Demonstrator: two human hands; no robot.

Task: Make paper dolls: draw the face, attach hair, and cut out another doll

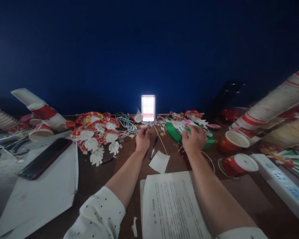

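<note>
My left hand (pixel 143 139) hovers low over the middle of the table, its fingertips closed together in a pinch. Whatever they hold, if anything, is too small to make out. To its right lie a black pen (pixel 153 147) and a thin wooden stick (pixel 161 141). My right hand (pixel 194 138) reaches onto a green round piece (pixel 173 132), among white paper cutouts (pixel 204 123). Its fingers are curled in, and what lies between them is hidden. A small white paper piece (pixel 159 162) rests between my forearms.
A bright phone screen (pixel 148 109) stands at the back. Red-and-white paper figures (pixel 92 132) and blue cord (pixel 127 122) lie left of it. Paper cups (pixel 235 141), stacked cups (pixel 271 103) and a power strip (pixel 281 179) fill the right. Printed sheets (pixel 171 205) lie in front; a dark phone (pixel 46 158) lies left.
</note>
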